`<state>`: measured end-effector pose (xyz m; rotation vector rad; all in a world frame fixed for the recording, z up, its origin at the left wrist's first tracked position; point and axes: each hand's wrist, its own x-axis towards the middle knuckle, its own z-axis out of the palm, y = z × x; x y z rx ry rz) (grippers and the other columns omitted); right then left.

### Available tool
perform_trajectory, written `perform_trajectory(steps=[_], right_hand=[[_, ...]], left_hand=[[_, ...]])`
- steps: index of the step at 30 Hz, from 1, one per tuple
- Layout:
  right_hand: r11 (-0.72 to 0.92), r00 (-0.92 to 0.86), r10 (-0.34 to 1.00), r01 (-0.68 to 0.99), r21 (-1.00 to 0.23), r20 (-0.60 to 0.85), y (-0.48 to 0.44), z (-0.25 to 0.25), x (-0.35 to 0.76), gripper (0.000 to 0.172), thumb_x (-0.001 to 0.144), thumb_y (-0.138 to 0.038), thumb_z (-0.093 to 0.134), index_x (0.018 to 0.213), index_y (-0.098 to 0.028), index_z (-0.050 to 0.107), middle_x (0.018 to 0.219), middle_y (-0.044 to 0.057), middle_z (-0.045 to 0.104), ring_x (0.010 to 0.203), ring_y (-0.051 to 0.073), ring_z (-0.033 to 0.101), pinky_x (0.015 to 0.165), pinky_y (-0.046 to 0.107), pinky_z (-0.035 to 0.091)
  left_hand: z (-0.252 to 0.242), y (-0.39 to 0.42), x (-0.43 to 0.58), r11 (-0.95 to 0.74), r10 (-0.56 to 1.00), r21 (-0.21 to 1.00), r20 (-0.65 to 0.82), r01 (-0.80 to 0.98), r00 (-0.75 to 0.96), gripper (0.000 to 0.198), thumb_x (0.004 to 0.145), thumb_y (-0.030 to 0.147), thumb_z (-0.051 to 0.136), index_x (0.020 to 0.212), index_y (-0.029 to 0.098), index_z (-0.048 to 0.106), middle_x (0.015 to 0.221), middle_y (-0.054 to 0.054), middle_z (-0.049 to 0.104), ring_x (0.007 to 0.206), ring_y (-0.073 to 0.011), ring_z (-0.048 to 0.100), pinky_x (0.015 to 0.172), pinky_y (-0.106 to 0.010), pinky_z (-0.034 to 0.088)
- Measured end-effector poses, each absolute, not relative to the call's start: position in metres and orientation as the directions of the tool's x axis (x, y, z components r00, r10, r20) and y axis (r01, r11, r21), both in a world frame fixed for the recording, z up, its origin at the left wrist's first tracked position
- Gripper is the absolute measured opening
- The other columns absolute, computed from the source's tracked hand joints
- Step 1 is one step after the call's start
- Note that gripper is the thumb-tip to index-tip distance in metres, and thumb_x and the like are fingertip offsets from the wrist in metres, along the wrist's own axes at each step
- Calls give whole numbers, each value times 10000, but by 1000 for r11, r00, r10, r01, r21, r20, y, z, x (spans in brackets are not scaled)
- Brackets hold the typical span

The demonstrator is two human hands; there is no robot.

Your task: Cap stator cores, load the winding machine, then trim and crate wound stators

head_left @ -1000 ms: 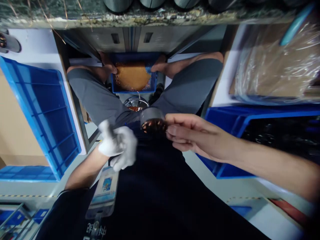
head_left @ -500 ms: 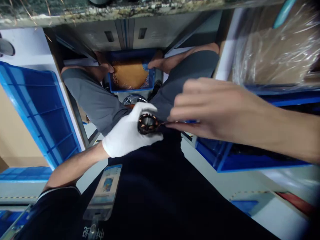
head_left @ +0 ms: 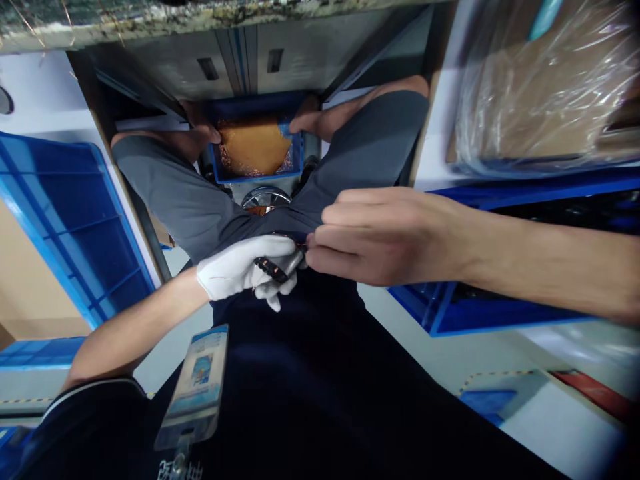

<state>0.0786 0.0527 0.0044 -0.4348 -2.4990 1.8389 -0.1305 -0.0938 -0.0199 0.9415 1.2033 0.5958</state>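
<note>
Left hand [head_left: 245, 269], in a white fabric glove: seen just left of frame centre, fingers curled closed around a small dark round part with copper-coloured windings [head_left: 273, 268]. Only a sliver of the part is visible between the gloved fingers; the rest is covered.

Right hand [head_left: 385, 233], bare: entered from 3 o'clock, fingers drawn together, the fingertips [head_left: 313, 248] pressed against the gloved hand at the upper right of the wound part. Whether anything is pinched between them cannot be told.

Wound part: held in front of the dark blue garment [head_left: 320, 387] at the person's lap, at frame centre.

Surroundings: a plastic-sleeved identity badge [head_left: 193, 387] is hung at 7 o'clock. A large blue plastic crate [head_left: 75, 220] is stood at 9 o'clock; another blue plastic crate [head_left: 500, 313] is placed at 3 o'clock beneath the right forearm. A small blue tray of copper-coloured material [head_left: 255, 148] is located at 12 o'clock, between grey-trousered knees. A clear plastic-wrapped brown bundle [head_left: 545, 93] is stored at 2 o'clock.
</note>
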Motion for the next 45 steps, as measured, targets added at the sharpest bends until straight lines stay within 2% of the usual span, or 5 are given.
perform_trajectory(steps=[10,17,31,39,45], right_hand=[[-455,-778,-180,608,-650,-602,53,-7,85,448,1029,-630,808,915,-226,649,775,-30,676,689,147,642,624,294,485],[795,-997,35,-16,-606,72,57,21,37,283,1186,-145,480,969,-227,643,855,15,601,823,218,522,796,393,425],[959,-899,279,277,-55,337,132,41,-341,241,1095,-203,616,1268,-75,726,1445,233,659,1381,405,574,1180,596,473],[994,-894,51,3,-109,444,110,76,-283,161,1126,-281,673,1079,-169,777,1257,131,744,1243,328,647,1111,580,523],[599,-974,-38,-201,-775,223,29,64,-102,103,1079,-265,805,1162,-262,744,1290,73,671,1160,224,660,1008,365,581]], left_hand=[[-22,-98,-147,-128,984,852,43,507,176,149,1021,314,743,1147,236,739,980,-59,770,1034,-274,778,1116,-496,626],[-19,-116,-152,605,793,715,-582,-349,180,427,907,468,883,1138,203,641,884,-29,761,748,-195,717,742,-335,600],[-22,-191,-229,251,651,900,-429,-356,-626,651,1041,611,808,1541,245,608,1537,-151,735,1536,-363,642,1344,-540,434],[-35,-196,-276,290,481,957,-148,-2,-864,539,1044,516,791,1483,259,615,1555,-132,714,1483,-356,687,1309,-571,501],[-7,-123,-345,283,539,879,185,383,-822,564,988,447,797,1475,241,603,1509,-125,736,1419,-327,721,1256,-521,566]])
